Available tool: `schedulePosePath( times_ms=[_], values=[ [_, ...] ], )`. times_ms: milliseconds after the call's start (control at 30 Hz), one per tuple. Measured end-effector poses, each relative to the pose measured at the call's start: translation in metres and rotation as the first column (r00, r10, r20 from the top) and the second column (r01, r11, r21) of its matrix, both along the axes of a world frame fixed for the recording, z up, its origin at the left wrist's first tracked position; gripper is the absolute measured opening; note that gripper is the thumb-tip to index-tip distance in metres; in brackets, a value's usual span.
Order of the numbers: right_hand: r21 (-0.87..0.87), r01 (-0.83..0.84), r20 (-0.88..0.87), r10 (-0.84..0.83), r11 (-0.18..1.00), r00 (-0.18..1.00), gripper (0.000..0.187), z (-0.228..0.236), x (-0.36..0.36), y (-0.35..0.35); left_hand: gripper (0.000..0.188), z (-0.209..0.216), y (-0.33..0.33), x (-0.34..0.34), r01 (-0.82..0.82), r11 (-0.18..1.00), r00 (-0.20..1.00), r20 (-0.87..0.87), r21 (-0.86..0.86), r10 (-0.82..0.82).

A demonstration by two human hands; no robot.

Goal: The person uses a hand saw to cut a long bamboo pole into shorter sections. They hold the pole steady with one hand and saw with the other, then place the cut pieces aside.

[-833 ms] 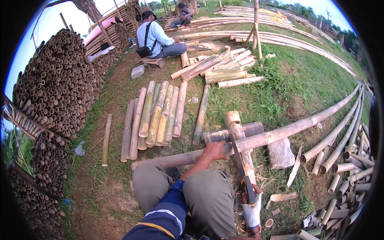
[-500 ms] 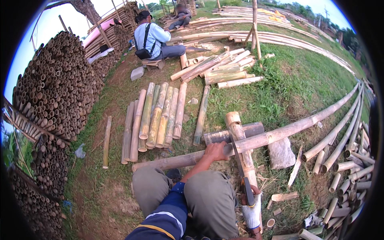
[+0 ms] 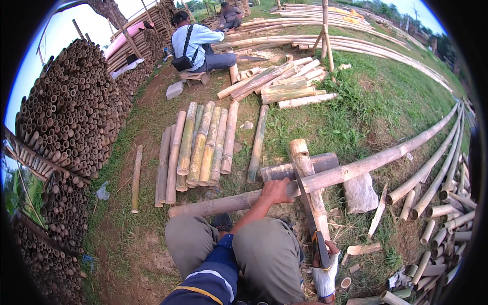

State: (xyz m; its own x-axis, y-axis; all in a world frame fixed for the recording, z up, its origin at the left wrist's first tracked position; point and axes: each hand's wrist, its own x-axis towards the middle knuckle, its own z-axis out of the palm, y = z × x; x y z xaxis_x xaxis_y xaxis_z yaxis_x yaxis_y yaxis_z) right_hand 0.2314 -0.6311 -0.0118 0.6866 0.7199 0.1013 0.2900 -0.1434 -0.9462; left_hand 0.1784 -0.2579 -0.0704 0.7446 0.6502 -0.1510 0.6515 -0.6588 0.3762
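Note:
My left hand (image 3: 276, 191) grips a long bamboo pole (image 3: 356, 166) that lies across a short thick bamboo log (image 3: 306, 184) in front of my knees. My right hand (image 3: 325, 268), in a white glove, holds the handle of a long dark blade (image 3: 304, 204). The blade points away from me and its edge rests near the pole where it crosses the log. A second short log (image 3: 300, 166) lies under the pole, behind my left hand.
Several cut bamboo lengths (image 3: 201, 145) lie side by side on the ground ahead. A high stack of bamboo ends (image 3: 66, 122) fills the left. A stone (image 3: 360, 193) sits right of the log. A seated person (image 3: 199, 46) works beyond; long poles (image 3: 432, 168) lie at right.
The view has shifted slightly. My left hand stays on the pole and my right hand keeps the blade against it; the seated person ahead has straightened a little.

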Motion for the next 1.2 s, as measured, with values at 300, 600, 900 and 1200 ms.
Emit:
schedulePosePath(
  times_ms=[300, 600, 900, 1200],
  values=[
    [-0.027, -0.046, -0.038, 0.045, 0.999, 0.998, 0.064, 0.012, -0.003, -0.02, 0.089, 0.006, 0.004, 0.001, 0.01, 1.0, 1.0, -0.024, -0.008, -0.01],
    [0.029, -0.006, -0.005, 0.006, 1.0, 1.0, 0.062, 0.005, 0.004, 0.01, 0.094, 0.003, 0.002, 0.001, 0.013, 1.0, 0.999, -0.033, -0.008, -0.013],
    [-0.02, 0.023, 0.087, -0.021, 1.0, 0.996, 0.064, -0.021, -0.005, -0.054, 0.088, 0.008, 0.0, 0.002, 0.018, 1.0, 1.0, -0.024, 0.017, -0.017],
    [-0.052, 0.039, -0.041, -0.041, 0.998, 0.998, 0.067, -0.017, -0.01, -0.052, 0.087, 0.009, -0.003, 0.004, -0.003, 1.0, 1.0, -0.031, -0.016, 0.003]
  ],
)
